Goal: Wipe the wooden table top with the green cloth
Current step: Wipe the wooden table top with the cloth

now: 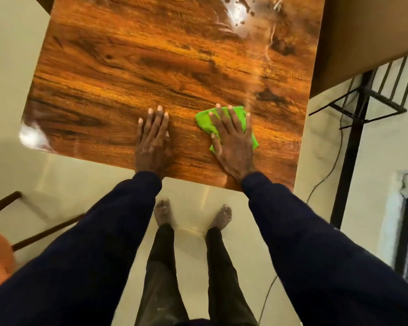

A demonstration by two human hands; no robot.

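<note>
One wooden table top [127, 67], one green cloth [204, 121] under flat right hand [231, 142], left hand [152, 140] flat, both grips open.

warm indoor light, wide-angle warp
glare whitens the wooden table top [151, 57] at its far edge and near-left corner; frame edges bend and smear.

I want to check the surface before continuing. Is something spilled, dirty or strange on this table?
Yes. At the far right of the wooden table top lies a wet-looking patch with dark spots and smeared streaks, catching the light. The green cloth, flat under the right hand, is near the front edge, well away from it. The left hand rests bare on the wood.
</note>
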